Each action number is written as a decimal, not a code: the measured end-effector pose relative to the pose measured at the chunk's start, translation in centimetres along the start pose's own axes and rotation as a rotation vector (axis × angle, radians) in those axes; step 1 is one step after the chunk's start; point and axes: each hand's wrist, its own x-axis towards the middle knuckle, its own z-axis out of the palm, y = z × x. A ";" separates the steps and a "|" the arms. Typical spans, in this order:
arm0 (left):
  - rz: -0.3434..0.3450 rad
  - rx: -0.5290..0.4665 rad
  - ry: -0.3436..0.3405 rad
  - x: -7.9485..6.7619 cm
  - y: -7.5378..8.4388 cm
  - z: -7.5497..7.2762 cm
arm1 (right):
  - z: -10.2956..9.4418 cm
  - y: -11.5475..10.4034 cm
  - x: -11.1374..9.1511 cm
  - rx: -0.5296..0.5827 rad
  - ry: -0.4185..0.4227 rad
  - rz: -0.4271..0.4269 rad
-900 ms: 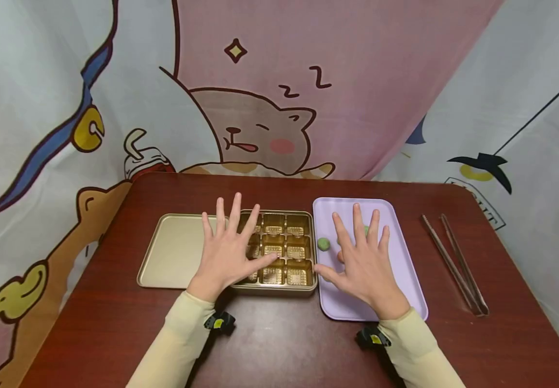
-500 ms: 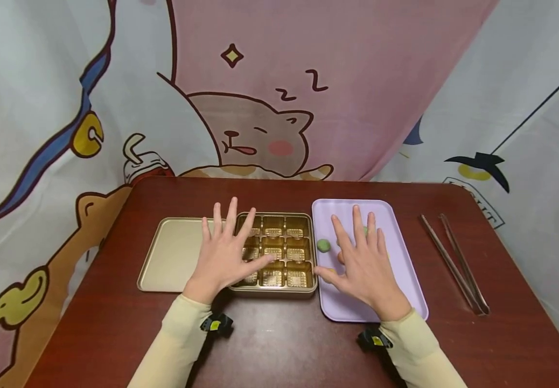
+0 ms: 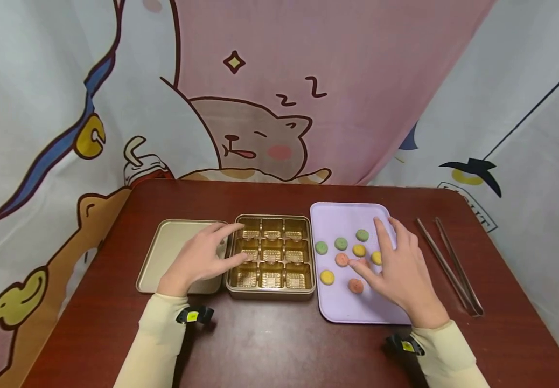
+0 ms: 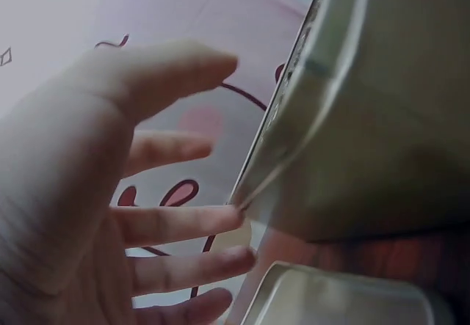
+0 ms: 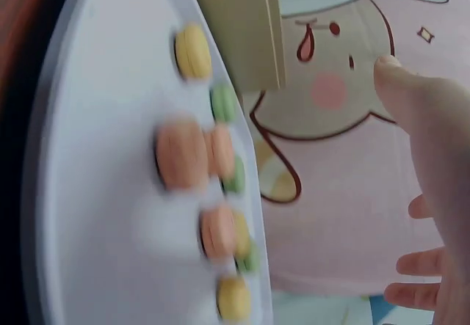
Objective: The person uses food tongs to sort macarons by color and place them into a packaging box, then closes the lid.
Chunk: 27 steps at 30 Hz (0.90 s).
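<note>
My left hand [image 3: 199, 258] hovers over the gold lid [image 3: 165, 256] and the left edge of the gold tin [image 3: 272, 295], thumb and fingers apart with nothing between them. Inside the tin, a shiny insert [image 3: 272, 251] is divided into several bare compartments. Over the right part of the lilac tray [image 3: 342, 308], my right hand [image 3: 405, 272] is spread with a gap between thumb and index finger. Green macarons [image 3: 362, 235], yellow macarons [image 3: 327, 277] and pink macarons [image 3: 355, 285] lie loose on this tray. In the head view the right hand partly covers some of them.
Metal tongs [image 3: 454, 275] lie on the dark red-brown table [image 3: 270, 350], right of the tray. Lid, tin and tray stand side by side. A cartoon-printed curtain [image 3: 367, 97] hangs behind the table's far edge.
Both hands have moved apart, the left toward the lid, the right farther right across the tray, and their spread fingers have relaxed. More macarons and the tin's left compartments now show.
</note>
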 end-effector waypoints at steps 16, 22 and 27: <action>-0.036 -0.155 -0.231 -0.3 -1.4 0.2 | -4.4 11.7 -3.3 -0.196 -0.351 0.401; -0.021 -0.160 -0.225 -0.2 -1.7 0.4 | -5.2 14.5 -3.8 -0.176 -0.590 0.460; -0.012 -0.158 -0.231 0.1 -1.5 0.5 | -5.4 15.0 -3.9 -0.162 -0.679 0.509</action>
